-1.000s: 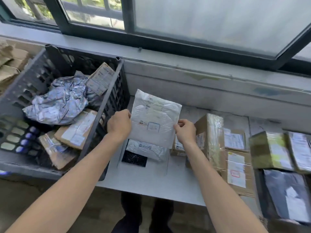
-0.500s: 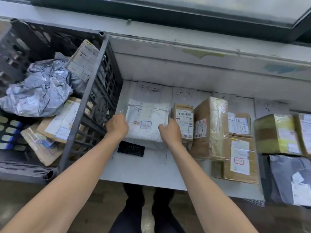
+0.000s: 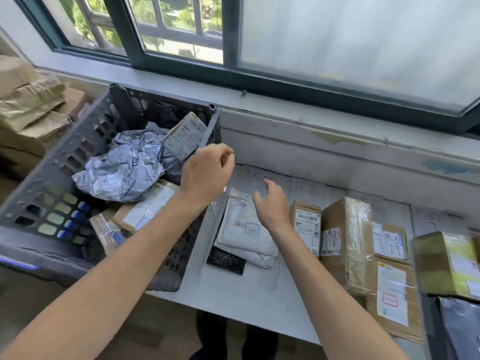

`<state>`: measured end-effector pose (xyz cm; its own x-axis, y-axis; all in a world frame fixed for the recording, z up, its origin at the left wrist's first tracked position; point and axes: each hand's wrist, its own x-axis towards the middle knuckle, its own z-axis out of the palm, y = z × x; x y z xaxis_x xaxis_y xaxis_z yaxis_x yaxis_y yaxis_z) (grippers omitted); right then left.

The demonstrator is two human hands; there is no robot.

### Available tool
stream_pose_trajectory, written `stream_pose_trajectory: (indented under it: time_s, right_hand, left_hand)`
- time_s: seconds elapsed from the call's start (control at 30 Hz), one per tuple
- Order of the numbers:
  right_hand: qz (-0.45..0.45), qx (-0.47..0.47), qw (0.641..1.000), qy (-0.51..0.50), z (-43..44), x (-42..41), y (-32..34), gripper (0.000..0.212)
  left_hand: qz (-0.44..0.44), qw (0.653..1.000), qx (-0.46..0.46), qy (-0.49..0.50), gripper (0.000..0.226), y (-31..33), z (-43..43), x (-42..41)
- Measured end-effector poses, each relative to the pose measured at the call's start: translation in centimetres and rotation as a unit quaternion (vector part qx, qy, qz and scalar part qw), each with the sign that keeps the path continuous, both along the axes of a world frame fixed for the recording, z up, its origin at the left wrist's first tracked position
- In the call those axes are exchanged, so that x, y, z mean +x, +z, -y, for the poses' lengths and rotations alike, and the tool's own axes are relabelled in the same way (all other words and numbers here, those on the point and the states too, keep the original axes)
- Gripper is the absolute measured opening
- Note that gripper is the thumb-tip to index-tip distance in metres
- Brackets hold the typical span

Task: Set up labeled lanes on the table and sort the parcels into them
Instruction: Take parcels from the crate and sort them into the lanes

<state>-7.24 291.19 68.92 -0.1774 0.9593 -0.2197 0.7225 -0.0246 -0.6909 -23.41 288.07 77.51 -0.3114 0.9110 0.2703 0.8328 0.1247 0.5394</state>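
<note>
- The flat white padded mailer with a blue-bordered label is lying at centre frame, on top of a second white poly mailer and a black speckled packet, in the leftmost paper lane of the white table.
- The left hand is hovering over the right rim of the dark grey perforated plastic crate, fingers loosely curled, holding nothing.
- The right hand is hanging just above the padded mailer's right edge, fingers spread and empty.
- The crumpled silver-grey poly bag in the crate, left of centre, is looking light, soft and slippery; a pinch of bunched film would probably hold better than a flat palm.
- The small brown cardboard box with a white printed label leaning at the crate's upper right is looking stiff and light; gripping its two long edges seems safest.
- The flat brown labelled parcel below it is likely rigid enough to lift by one edge.
</note>
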Motion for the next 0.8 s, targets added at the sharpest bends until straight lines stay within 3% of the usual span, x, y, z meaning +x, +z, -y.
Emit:
stream_pose_trajectory:
  time_s: [0.1, 0.23, 0.37, 0.5, 0.6, 0.7, 0.8]
  right_hand:
    - [-0.057, 0.063, 0.996, 0.041, -0.9, -4.5, 3.8, 0.048]
    - [-0.089, 0.127, 0.979, 0.131, -0.4, -12.0, 7.3, 0.046]
    - [-0.063, 0.139, 0.96, 0.237, 0.9, -18.4, 7.6, 0.046]
    - [0.011, 0.053, 0.951, 0.305, 2.0, -22.3, 5.6, 0.052]
    - [0.047, -0.001, 0.947, 0.318, 2.5, -23.8, 3.7, 0.053]
    - [0.067, -0.055, 0.953, 0.291, 2.5, -24.3, 2.4, 0.052]
    - [0.053, -0.082, 0.959, 0.267, 2.1, -24.5, 1.7, 0.041]
  left_hand:
    - [-0.017, 0.997, -0.007, 0.076, 0.023, 1.9, 0.6, -6.4]
    - [-0.059, 0.972, -0.159, 0.164, 0.03, 0.2, 2.7, -15.5]
    - [-0.077, 0.918, -0.363, 0.142, 0.048, -3.6, 5.6, -21.6]
    - [-0.073, 0.877, -0.466, 0.089, 0.08, -8.1, 7.5, -23.8]
    - [-0.127, 0.895, -0.415, 0.097, 0.09, -10.3, 8.2, -24.1]
    - [-0.199, 0.924, -0.309, 0.1, 0.081, -11.4, 9.0, -24.7]
    - [-0.183, 0.948, -0.238, 0.109, 0.068, -11.2, 9.4, -24.9]
